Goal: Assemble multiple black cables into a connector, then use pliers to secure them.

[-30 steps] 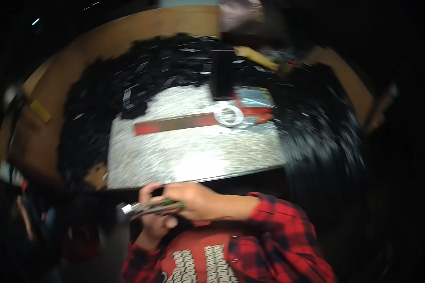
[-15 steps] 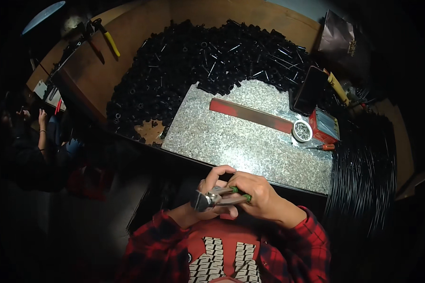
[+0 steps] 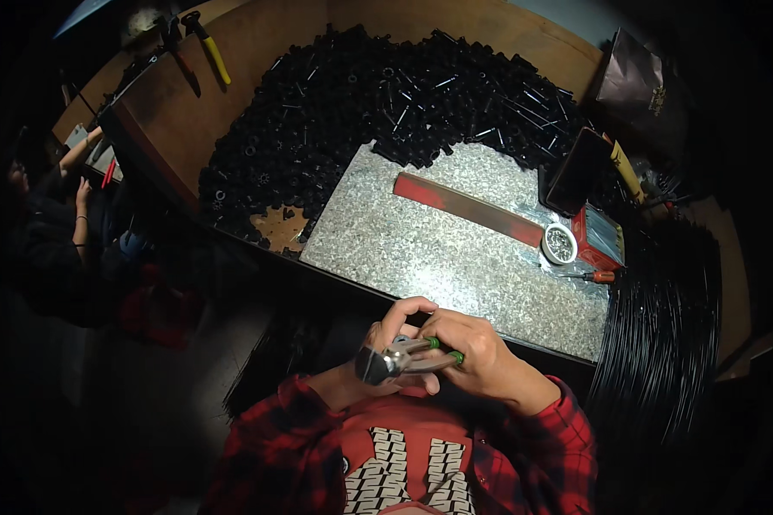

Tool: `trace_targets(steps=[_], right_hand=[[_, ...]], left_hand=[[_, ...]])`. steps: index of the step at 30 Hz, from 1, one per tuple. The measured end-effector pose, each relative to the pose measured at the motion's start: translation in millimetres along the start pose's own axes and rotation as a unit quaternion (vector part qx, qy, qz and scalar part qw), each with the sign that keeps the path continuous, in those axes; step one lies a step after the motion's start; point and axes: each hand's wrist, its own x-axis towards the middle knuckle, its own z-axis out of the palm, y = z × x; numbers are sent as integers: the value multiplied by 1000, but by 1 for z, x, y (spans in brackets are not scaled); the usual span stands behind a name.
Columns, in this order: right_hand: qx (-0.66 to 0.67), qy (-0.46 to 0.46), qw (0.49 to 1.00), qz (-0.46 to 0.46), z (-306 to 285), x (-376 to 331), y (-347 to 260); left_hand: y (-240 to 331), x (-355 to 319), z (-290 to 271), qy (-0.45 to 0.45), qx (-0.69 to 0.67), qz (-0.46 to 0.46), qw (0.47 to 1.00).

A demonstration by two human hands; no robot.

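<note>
Speckled grey slab (image 3: 421, 249), red bar (image 3: 468, 209), black parts (image 3: 335, 103), green-handled pliers (image 3: 404, 356).

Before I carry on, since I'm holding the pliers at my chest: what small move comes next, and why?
Probably bring the pliers forward over the granite slab. Both hands, right hand and left hand, grip them close to the chest, off the slab, away from the black parts.
</note>
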Motion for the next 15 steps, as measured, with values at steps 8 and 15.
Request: trace_targets(steps=[8,15], right_hand=[[14,19,1000,11,2,2,0],[123,67,987,75,14,-1,1]], left_hand=[[-25,3,-5,4,76,119,990],[0,1,-3,29,109,92,989]])
